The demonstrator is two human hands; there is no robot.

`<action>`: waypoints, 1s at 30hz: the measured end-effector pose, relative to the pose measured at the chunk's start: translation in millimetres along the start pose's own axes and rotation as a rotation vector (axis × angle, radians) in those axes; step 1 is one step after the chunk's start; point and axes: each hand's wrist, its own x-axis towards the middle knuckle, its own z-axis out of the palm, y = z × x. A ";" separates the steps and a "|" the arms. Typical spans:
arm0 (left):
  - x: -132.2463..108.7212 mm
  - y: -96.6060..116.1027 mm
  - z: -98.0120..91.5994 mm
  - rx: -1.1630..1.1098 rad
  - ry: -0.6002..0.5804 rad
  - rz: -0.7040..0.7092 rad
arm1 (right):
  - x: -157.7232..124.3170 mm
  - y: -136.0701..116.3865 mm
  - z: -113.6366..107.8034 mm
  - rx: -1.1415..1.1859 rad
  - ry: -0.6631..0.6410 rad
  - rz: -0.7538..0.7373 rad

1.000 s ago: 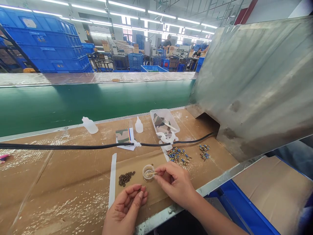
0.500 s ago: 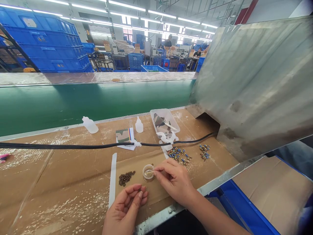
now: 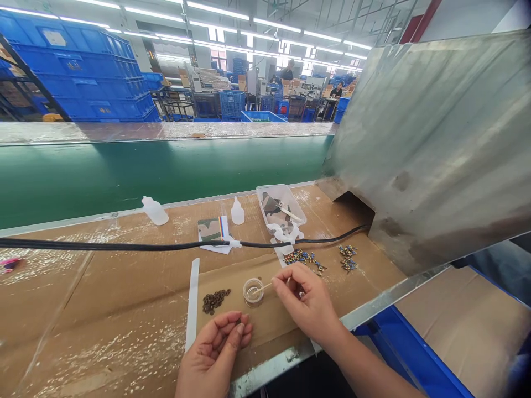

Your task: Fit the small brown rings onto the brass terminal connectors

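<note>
My right hand point(image 3: 307, 301) pinches a thin pale stick point(image 3: 265, 287), whose tip reaches into a small transparent cup point(image 3: 253, 292) on the cardboard. My left hand point(image 3: 215, 354) is curled just below, with a small dark ring point(image 3: 238, 321) held between its fingertips. A heap of similar dark brown rings point(image 3: 215, 301) lies left of the cup. To the upper right of my right hand are scattered small blue-and-brass parts point(image 3: 302, 256), with a smaller cluster point(image 3: 347, 258) farther right.
A plastic tray point(image 3: 281, 207) holds camouflage fabric scraps. Dropper bottles point(image 3: 155, 211) stand near a printed card point(image 3: 213, 231), and a black cable point(image 3: 124, 245) crosses the cardboard-covered bench point(image 3: 103, 287). A steel sheet point(image 3: 431, 149) rises at right; a green conveyor belt point(image 3: 145, 171) runs behind.
My right hand has moved right and slightly up, drawing the stick back from the cup's middle toward its rim. My left hand has barely moved.
</note>
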 end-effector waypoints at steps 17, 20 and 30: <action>-0.1 -3.1 -3.0 -0.002 -0.020 0.001 | -11.2 -18.9 5.3 0.052 -0.207 -0.049; 0.6 -2.6 -2.6 -0.009 -0.033 -0.005 | -11.5 -19.4 5.3 0.041 -0.205 -0.067; 0.6 0.1 -1.1 -0.008 -0.029 -0.011 | -12.3 -21.1 -0.6 0.025 -0.244 -0.139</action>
